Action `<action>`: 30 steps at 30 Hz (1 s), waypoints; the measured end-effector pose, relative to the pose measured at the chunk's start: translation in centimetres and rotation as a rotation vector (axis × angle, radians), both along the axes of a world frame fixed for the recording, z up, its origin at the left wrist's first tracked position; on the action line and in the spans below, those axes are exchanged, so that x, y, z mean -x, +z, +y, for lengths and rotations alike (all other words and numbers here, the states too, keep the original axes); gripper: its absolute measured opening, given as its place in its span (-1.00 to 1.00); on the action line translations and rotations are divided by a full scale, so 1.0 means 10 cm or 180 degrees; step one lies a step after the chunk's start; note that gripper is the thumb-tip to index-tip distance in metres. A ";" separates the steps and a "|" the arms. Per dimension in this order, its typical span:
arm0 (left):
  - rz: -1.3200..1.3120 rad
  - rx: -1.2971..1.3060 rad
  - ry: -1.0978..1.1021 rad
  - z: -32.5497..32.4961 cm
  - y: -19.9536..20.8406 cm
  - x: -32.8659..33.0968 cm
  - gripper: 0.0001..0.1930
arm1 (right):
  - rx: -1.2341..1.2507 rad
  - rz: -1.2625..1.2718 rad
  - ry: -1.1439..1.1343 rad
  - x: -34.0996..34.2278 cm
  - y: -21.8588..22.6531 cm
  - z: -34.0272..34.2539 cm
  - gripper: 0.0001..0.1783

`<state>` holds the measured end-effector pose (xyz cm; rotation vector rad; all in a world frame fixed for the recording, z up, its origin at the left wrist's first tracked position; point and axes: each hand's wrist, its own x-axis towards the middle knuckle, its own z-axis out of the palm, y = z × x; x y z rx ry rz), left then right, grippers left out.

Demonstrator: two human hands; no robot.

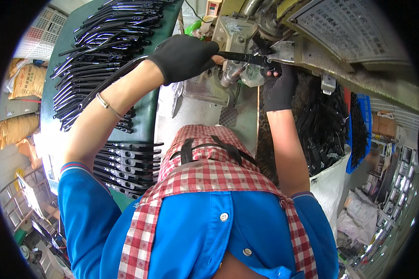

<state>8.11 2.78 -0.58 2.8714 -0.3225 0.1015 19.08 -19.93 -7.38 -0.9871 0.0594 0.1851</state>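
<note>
My left hand (184,58), in a black glove with a bare fingertip showing, is closed around a long black wiper arm (239,56). The arm runs rightward into the machine's work area. My right hand (280,88), also in a black glove with bare fingertips, is closed at the arm's right end, just below the machine's metal tooling (281,52). A thin black length trails back from my left hand along the forearm, over the piled wiper arms (111,60) on the green table (146,100).
A second stack of black arms (125,165) lies nearer on the left. On the right, a white sack (330,179) holds black parts (319,130), with a blue crate (364,125) beyond. The machine's heavy body (349,32) overhangs the upper right. A metal plate (205,95) sits below the tooling.
</note>
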 end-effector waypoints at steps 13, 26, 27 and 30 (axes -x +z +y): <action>0.0282 0.0641 -0.0084 0.04 -0.41 -0.09 -0.57 | 0.1273 -0.0652 -0.0176 -0.15 -0.08 -0.03 -0.70; -0.0401 -0.0002 -0.0159 0.16 -0.47 -0.06 -0.66 | -0.0268 0.0491 0.1007 0.06 -0.69 -0.40 -0.81; -0.0077 -0.0205 -0.0004 0.14 -0.38 -0.04 -0.71 | 0.0039 0.0036 0.1271 0.12 -0.69 -0.48 -0.82; 0.0022 -0.0029 0.0022 0.16 -0.35 0.02 -0.74 | 0.0797 -0.0134 0.1440 -0.03 -0.82 -0.63 -0.84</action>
